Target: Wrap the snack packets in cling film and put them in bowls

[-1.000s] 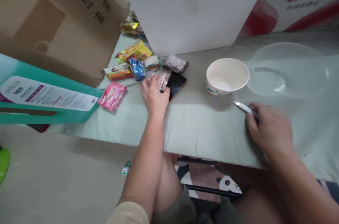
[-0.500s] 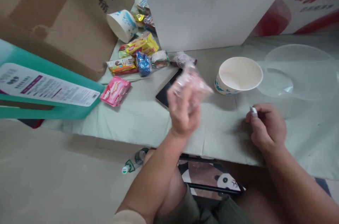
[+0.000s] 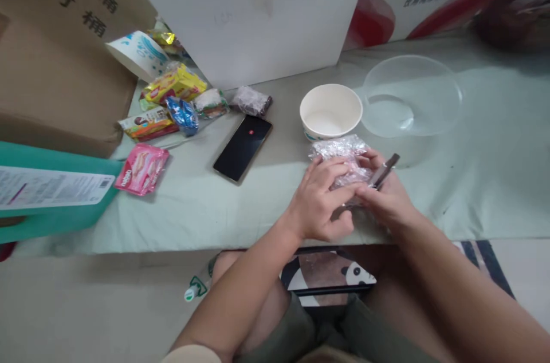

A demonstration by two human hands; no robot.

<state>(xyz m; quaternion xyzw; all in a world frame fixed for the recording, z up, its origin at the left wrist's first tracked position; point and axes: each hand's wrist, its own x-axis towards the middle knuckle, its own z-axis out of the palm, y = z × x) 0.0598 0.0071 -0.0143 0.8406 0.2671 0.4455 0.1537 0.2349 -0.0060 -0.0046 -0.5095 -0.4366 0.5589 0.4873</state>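
In front of the white paper bowl point(image 3: 332, 110), a shiny clear-wrapped packet point(image 3: 339, 148) with pinkish contents is between my two hands. My left hand point(image 3: 322, 200) lies over its near left side with fingers bent onto the wrapper. My right hand point(image 3: 389, 194) is at the packet's right side, its thumb and fingers closed on a slim, dark, metal-looking tool point(image 3: 385, 171) that points up and right. Its exact kind cannot be made out. Part of the packet is hidden under my fingers.
A phone point(image 3: 243, 148) lies left of my hands, with several wrapped snacks point(image 3: 174, 85) and a pink wafer packet point(image 3: 144, 168) beyond. A clear plastic lid-like dish point(image 3: 438, 97) sits right of the bowl. Boxes point(image 3: 258, 14) line the back; a green container point(image 3: 64, 191) stands left.
My left hand has brought the clear-wrapped packet rightward from above the phone to my right hand. Both hands now meet at it. The view has shifted right.
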